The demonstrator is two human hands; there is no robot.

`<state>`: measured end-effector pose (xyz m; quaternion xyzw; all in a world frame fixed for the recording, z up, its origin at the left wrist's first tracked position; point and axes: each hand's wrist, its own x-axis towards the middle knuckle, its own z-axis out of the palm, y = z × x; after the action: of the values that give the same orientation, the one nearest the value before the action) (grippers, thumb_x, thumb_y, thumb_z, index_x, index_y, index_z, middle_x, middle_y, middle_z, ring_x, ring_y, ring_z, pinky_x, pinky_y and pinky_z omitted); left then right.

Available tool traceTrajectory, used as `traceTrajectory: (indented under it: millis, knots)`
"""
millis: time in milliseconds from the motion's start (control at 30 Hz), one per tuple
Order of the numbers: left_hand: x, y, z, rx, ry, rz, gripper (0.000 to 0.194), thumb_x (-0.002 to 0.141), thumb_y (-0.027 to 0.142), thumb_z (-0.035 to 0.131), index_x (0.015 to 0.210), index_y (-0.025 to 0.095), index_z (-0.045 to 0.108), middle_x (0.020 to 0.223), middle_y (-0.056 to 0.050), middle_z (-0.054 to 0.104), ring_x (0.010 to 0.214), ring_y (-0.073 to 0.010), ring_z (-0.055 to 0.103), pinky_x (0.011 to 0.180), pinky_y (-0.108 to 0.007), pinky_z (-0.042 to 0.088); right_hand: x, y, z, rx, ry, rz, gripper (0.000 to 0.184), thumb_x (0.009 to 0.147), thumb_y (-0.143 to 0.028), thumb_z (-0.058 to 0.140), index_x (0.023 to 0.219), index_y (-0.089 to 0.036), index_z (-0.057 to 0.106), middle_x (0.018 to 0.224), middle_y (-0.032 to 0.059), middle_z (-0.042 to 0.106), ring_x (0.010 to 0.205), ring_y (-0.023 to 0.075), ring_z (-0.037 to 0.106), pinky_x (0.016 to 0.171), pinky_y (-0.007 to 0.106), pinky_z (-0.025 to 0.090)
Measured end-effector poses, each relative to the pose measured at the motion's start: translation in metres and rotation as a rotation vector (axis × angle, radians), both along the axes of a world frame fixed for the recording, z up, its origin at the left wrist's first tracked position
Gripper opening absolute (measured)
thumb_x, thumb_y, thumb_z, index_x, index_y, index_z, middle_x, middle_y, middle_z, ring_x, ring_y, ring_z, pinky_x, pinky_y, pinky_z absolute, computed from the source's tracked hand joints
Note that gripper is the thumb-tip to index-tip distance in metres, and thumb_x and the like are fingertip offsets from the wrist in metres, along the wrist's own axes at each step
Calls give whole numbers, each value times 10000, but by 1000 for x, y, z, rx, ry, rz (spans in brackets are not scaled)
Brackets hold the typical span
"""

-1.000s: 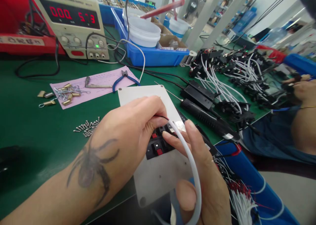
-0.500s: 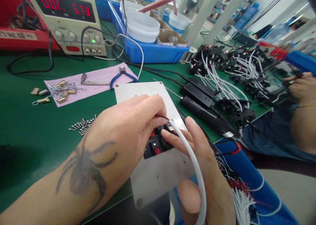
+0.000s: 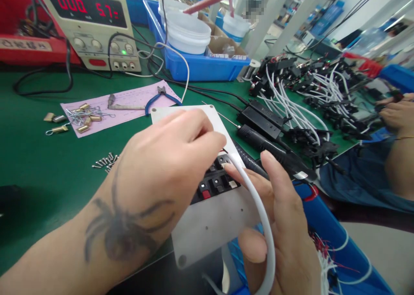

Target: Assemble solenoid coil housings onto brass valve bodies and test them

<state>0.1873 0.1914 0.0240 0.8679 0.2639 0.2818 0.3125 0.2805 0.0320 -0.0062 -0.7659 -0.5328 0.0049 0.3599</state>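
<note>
My left hand (image 3: 161, 165), with a spider tattoo by the wrist, is closed in a pinch over a metal plate (image 3: 213, 226). Its fingertips are on the thin wire end of a white cable (image 3: 257, 198); the tips themselves are mostly hidden. A black terminal block (image 3: 210, 191) with red, black and white levers is set in the plate, partly covered by that hand. My right hand (image 3: 284, 226) has its fingers apart, one fingertip touching a lever on the block. The cable arcs down across the right palm.
Behind are a power supply (image 3: 93, 27) and a blue bin (image 3: 207, 70) with white tubs. Blue cutters (image 3: 161, 97) and brass pieces lie on pink paper; screws (image 3: 105, 160) are nearby. At right are a black screwdriver-like tool (image 3: 274, 150), cabled parts and another person's hand (image 3: 399, 111).
My left hand has shifted up and right over the terminal block, uncovering more levers in the lower row. My right hand has moved slightly right, its upper finger more raised.
</note>
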Motion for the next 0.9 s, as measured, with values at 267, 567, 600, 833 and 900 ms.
traceTrajectory:
  millis: [267,567,600,833,900]
  knots:
    - [5,-3,-2,-147,-38,-3,160,883,173,497,802,229,623,749,52,668,600,-104,545,614,-187,467,0,6,-2,45,8,-40,705,970,-650,363,1501,-185,351,1247,81,674,1138,259,650,878,317,595]
    - [7,-3,-3,-45,-21,-9,170,841,218,465,756,251,608,744,47,675,621,-145,598,649,-265,458,-1,7,-3,79,53,-29,746,950,-675,372,1500,-171,358,1239,79,677,1164,243,636,865,275,590]
    - [7,-3,-3,-34,-21,-12,174,847,219,464,750,250,606,745,44,674,624,-147,596,654,-268,459,-1,7,-4,84,55,-28,746,950,-674,374,1500,-170,358,1235,81,678,1161,244,638,866,277,591]
    - [8,-3,-5,88,22,-34,232,894,214,418,770,241,613,749,46,659,622,-137,578,643,-246,459,-2,9,-3,102,110,-8,722,955,-645,407,1502,-177,355,1226,104,683,1155,273,642,830,303,612]
    - [8,-3,-5,76,10,-28,237,885,231,411,755,243,610,738,48,650,606,-134,571,646,-243,461,-1,9,-3,104,118,-2,714,959,-641,403,1502,-181,353,1230,104,680,1151,274,645,832,310,614]
